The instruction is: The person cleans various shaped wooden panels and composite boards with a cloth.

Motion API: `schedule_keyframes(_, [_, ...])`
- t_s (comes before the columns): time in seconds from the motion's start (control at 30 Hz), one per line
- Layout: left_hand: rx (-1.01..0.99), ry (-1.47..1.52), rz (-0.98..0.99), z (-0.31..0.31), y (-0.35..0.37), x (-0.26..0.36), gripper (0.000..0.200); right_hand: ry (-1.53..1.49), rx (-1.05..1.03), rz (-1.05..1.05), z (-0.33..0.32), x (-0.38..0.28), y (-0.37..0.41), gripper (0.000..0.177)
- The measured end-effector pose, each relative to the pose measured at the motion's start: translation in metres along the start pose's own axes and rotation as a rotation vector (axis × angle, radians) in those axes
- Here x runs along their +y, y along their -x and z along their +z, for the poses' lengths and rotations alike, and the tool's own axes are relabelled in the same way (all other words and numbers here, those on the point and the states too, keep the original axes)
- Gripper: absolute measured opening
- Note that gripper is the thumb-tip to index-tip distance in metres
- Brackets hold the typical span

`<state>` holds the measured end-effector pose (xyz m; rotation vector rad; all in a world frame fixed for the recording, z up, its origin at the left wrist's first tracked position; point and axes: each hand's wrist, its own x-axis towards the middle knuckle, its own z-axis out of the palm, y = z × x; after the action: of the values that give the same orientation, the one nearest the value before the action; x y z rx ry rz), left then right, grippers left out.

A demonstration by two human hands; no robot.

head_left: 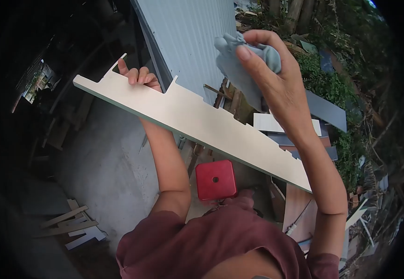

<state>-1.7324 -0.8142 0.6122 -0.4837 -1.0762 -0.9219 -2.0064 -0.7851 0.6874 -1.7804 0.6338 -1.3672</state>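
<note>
Board (178,111) slants before you: your left hand (139,78) grips its notched edge, probably to steady it; your right (283,81) pinches the cloth (241,69) apart.

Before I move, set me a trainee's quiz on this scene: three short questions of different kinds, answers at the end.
1. True or false: the left hand has its grip on the notched board.

2. What is in the right hand?
A) a hammer
B) a cloth
C) a paintbrush

3. Fill in the colour: the square stool with a hole in its top is ____.

Key: 1 true; 2 B; 3 red.
</note>
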Motion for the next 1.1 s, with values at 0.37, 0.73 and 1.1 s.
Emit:
schedule_keyframes(0.37, [0.465,-0.444,0.172,-0.014,0.042,0.003,0.050,0.608,-0.104,-0.722,0.142,0.090,0.059,0.036])
schedule_keyframes(0.73, [0.296,-0.034,0.071,-0.049,0.051,0.015,0.056,0.908,-0.277,0.207,-0.112,0.162,0.245,0.065])
schedule_keyframes(1.1, [0.048,-0.036,-0.237,-0.001,-0.056,-0.049,0.067,1.207,0.225,0.446,-0.202,0.204,0.309,0.066])
